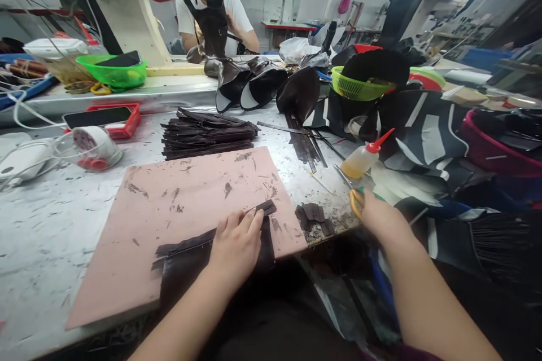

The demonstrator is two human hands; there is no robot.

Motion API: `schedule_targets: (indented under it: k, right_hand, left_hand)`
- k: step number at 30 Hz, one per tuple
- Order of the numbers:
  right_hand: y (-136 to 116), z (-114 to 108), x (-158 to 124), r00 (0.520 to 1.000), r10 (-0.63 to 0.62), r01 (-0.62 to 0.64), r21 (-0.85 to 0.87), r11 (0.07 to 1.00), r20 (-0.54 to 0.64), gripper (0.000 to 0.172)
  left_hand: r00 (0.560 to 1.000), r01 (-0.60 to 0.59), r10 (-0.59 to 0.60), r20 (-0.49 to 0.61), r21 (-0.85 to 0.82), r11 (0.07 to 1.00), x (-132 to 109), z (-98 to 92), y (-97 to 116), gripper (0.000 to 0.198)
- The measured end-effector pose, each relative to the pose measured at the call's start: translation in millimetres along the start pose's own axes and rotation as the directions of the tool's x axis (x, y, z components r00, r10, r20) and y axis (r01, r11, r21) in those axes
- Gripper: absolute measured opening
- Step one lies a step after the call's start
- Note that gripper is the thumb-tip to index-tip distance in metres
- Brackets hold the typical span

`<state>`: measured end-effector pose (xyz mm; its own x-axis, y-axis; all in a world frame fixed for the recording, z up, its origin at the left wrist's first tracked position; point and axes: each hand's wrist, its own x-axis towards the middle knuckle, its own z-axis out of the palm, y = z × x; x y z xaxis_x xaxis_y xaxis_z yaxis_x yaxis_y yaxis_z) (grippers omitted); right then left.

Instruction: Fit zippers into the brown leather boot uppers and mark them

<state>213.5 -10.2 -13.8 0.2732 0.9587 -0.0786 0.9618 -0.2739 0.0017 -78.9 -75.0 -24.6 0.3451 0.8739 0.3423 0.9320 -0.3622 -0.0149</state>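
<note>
My left hand [237, 241] lies palm down, fingers stretched out, pressing on a dark zipper strip [186, 245] along the upper edge of a dark leather piece [182, 276]. Both rest on a pink board [148, 208], and the leather hangs over its near edge. Off to the right, my right hand [383, 220] is closed around scissors [356, 204] with yellow and green handles; their metal tips point away over the table. Short dark offcuts [314, 218] lie between the board and the scissors. Behind the board is a pile of dark zipper strips [207, 132].
A glue bottle [359, 159] with a red nozzle stands just beyond my right hand. Leather parts [436, 130] and a magenta basket [503, 146] crowd the right. A phone [98, 117] in a red tray and a tape roll [91, 144] lie left. Another person [241, 20] sits behind the sewing machine.
</note>
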Motion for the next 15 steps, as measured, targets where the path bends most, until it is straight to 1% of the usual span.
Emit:
schedule_targets:
  k: [1, 3, 5, 7, 8, 9, 10, 11, 12, 14, 15]
  right_hand:
    - [8, 1, 3, 1.0, 0.022, -0.022, -0.026, 0.999, 0.01, 0.055]
    - [16, 3, 1, 0.999, 0.007, -0.008, -0.018, 1.0, -0.036, 0.063]
    - [16, 3, -12, 0.997, 0.008, -0.004, 0.058, 0.998, -0.08, 0.066]
    - [9, 3, -34, 0.999, -0.039, 0.046, 0.252, 0.967, -0.034, 0.063]
    - [4, 4, -47, 0.995, -0.1, 0.086, 0.377, 0.922, 0.018, 0.061]
    - [-2, 6, -61, 0.981, -0.18, 0.119, 0.499, 0.858, 0.075, 0.061]
    - [-9, 7, -75, 0.954, -0.27, 0.142, 0.599, 0.788, 0.129, 0.061]
    - [-17, 8, -88, 0.917, -0.355, 0.15, 0.667, 0.73, 0.183, 0.062]
    - [-25, 9, -100, 0.872, -0.427, 0.145, 0.705, 0.694, 0.242, 0.064]
    - [-42, 7, -117, 0.786, -0.521, 0.152, 0.713, 0.685, 0.332, 0.063]
    - [-51, 5, -121, 0.761, -0.547, 0.18, 0.697, 0.694, 0.348, 0.062]
  left_hand:
    - [1.0, 0.009, -0.009, -0.01, -0.004, 1.0, -2, 0.8, 1, 0.034]
    - [0.999, 0.031, -0.032, -0.027, -0.038, 0.999, -6, 1.8, 1, 0.032]
    - [0.998, 0.052, -0.055, -0.022, -0.105, 0.993, -9, 2.0, 0, 0.031]
    - [0.997, 0.071, -0.071, 0.005, -0.181, 0.981, -11, 1.9, -2, 0.032]
    - [0.997, 0.081, -0.079, 0.02, -0.215, 0.973, -11, 2.0, -3, 0.033]
    - [0.996, 0.094, -0.088, 0.033, -0.247, 0.965, -12, 2.1, -4, 0.034]
    - [0.994, 0.106, -0.099, 0.042, -0.276, 0.955, -12, 2.4, -5, 0.035]
    - [0.993, 0.119, -0.11, 0.046, -0.304, 0.945, -13, 2.8, -6, 0.036]
    - [0.992, 0.127, -0.118, 0.046, -0.328, 0.936, -13, 3.2, -7, 0.037]
    - [0.992, 0.13, -0.124, 0.039, -0.365, 0.922, -14, 4.0, -8, 0.038]
    - [0.992, 0.126, -0.123, 0.031, -0.378, 0.917, -14, 4.4, -9, 0.039]
